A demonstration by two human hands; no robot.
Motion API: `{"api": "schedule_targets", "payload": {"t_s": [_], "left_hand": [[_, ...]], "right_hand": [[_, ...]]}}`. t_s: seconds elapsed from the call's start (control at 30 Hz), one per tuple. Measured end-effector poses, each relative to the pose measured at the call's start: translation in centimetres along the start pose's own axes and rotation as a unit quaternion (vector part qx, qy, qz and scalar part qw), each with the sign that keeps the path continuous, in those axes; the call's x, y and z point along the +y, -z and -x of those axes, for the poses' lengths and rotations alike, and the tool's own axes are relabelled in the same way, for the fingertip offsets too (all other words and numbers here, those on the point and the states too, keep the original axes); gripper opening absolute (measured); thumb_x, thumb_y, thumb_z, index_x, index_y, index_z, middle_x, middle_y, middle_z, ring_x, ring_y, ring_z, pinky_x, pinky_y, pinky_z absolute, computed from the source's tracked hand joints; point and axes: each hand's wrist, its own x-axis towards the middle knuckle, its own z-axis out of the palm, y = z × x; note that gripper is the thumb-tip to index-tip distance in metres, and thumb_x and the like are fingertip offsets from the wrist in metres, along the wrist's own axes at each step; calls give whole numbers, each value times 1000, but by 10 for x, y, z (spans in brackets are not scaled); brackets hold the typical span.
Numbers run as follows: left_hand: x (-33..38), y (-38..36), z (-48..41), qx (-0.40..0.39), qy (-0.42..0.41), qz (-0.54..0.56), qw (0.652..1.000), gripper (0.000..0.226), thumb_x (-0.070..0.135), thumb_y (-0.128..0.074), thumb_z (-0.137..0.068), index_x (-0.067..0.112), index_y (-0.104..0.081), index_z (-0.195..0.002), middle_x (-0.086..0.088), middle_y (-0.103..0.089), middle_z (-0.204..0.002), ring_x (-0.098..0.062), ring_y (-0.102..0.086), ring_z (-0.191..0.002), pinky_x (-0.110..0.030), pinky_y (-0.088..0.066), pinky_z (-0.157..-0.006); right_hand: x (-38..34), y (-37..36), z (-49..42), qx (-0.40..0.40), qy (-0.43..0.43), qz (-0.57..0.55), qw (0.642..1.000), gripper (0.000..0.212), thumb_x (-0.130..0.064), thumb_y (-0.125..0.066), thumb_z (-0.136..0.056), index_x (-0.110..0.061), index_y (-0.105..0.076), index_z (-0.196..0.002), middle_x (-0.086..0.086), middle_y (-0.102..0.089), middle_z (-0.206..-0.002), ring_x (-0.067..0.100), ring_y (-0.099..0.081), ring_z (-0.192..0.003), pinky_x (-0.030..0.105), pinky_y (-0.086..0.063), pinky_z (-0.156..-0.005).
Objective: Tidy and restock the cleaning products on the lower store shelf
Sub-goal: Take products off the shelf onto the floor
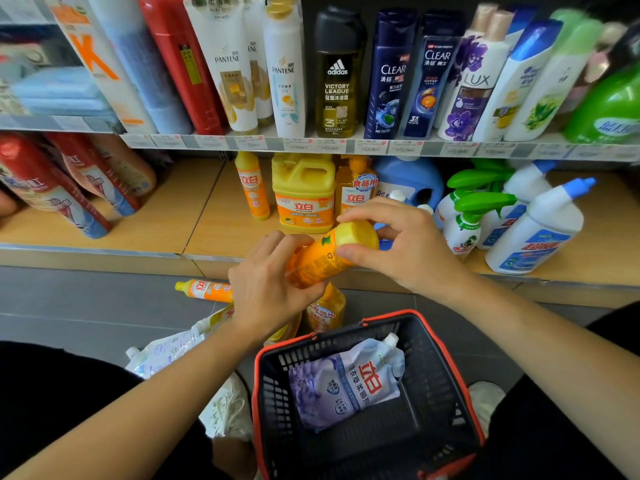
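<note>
orange bottle [318, 261] I hold: smooth glossy plastic | shelf board [214, 216]: wood-look, matt | basket [446, 368]: black matt plastic mesh, red rim | pouch [346, 382]: soft shiny plastic film, creased | floor [86, 299]: smooth grey tile, dull sheen

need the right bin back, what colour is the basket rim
The basket rim is red, its mesh black; the head view shows it best.

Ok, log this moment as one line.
left hand: grips orange bottle | right hand: pinches its yellow end | basket: one refill pouch | stage: bottle not yet shelved
</note>
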Motion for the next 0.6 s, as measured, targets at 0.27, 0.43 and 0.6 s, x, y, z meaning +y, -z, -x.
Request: {"api": "schedule_targets", "payload": {"t_s": [0.27,0.43,0.6], "left_hand": [[-4,3,0,-79,21,82,993,61,57,-83,-61,39,-64,-116,18,-64,-100,-4,-63,-92,-40,-53,-60],[-4,5,0,-117,47,152,980,59,57,-83,-63,36,-65,-116,19,-66,-101,-2,-65,-91,-35,-56,-68],[-2,5,1,-133,63,145,978,53,62,-84,-58,49,-57,-102,29,-66,-96,6,-64,-89,-13,-45,-66]], "right_hand": [[4,22,-6,-155,-26,-44,987,34,-1,-80,-79,-13,-76,-110,1,-64,-128,10,-56,-124,35,-56,-92],[7,26,-7,-173,-48,-110,978,52,7,-77,-78,-17,-68,-123,-5,-61,-136,4,-55,-127,25,-56,-89],[10,27,-9,-122,-78,-95,985,50,-25,-80,-73,-23,-68,-121,-1,-73,-107,20,-71,-97,44,-62,-79]]}}
